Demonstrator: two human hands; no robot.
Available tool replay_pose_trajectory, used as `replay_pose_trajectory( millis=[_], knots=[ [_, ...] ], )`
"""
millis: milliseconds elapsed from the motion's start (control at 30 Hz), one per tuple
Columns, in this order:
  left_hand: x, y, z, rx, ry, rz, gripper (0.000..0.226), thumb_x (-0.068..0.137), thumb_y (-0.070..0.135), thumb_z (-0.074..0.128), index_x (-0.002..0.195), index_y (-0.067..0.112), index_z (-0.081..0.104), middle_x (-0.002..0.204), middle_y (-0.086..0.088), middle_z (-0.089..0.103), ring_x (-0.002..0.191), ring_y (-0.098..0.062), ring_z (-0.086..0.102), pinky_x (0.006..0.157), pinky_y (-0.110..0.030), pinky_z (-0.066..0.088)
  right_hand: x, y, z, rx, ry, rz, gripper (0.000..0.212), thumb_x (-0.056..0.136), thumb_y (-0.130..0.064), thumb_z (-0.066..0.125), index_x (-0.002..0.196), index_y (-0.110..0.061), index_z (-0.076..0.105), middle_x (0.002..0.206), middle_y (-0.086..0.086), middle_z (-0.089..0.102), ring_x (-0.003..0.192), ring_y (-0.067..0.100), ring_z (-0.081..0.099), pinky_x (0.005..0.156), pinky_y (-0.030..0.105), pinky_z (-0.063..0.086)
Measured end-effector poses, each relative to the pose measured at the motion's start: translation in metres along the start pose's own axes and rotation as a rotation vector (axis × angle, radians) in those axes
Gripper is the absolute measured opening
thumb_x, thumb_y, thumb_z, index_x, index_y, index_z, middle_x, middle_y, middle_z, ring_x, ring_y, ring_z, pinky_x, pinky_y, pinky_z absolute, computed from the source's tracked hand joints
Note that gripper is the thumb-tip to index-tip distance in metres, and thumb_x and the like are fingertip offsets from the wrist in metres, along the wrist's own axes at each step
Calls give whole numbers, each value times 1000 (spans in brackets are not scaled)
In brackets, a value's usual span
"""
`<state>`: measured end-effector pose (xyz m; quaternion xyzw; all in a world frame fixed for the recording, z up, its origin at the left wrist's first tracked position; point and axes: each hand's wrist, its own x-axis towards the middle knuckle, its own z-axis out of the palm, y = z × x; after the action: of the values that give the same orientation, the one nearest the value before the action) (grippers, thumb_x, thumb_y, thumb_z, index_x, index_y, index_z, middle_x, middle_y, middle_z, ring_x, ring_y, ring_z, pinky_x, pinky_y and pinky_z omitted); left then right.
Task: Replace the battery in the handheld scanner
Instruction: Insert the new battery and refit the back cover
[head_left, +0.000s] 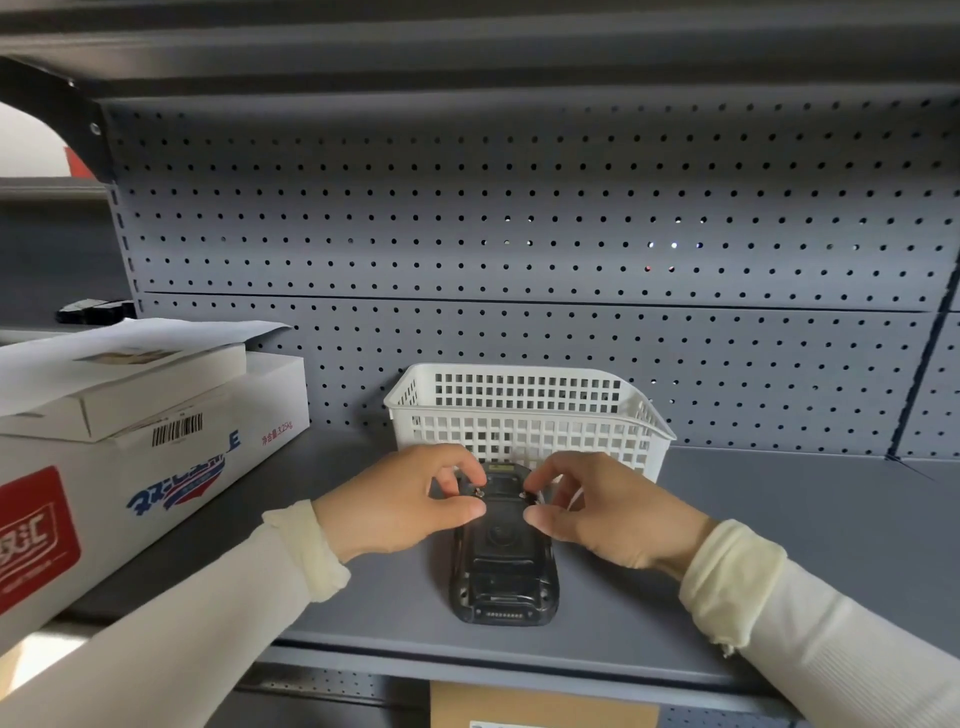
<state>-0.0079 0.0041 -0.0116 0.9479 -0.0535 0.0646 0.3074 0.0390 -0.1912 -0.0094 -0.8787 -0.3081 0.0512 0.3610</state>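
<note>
A black handheld scanner (503, 564) lies face down on the grey shelf (779, 561), its back side up and its far end towards a white basket. My left hand (402, 501) pinches the scanner's upper left edge with thumb and fingers near a small metal latch. On the other side, my right hand (605, 512) pinches the upper right edge in the same way. The fingers hide the top corners of the scanner. No loose battery shows.
A white lattice basket (524, 415) stands just behind the scanner against the grey pegboard wall (519, 234). A large white carton (145, 467) with a smaller box on top fills the shelf's left. A brown box (540, 706) sits on the shelf below.
</note>
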Motion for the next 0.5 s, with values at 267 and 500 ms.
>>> replay_pose_trajectory(
  millis=[267,500],
  knots=[
    [7,-6,-2,-28,-68,34,23,85,31,61,108,28,61,87,8,55,52,-1,44,38,-3,34,5,3,-4,32,-62,-1,28,82,-30,65,106,-17,59,84,4,51,68,12,46,64,19,39],
    [10,-9,-5,-106,-142,12,18,84,30,63,101,25,60,86,3,57,61,-21,45,34,-12,35,8,4,-7,40,-115,7,29,81,-30,66,106,-19,58,81,2,52,62,8,45,58,13,39]
  ],
)
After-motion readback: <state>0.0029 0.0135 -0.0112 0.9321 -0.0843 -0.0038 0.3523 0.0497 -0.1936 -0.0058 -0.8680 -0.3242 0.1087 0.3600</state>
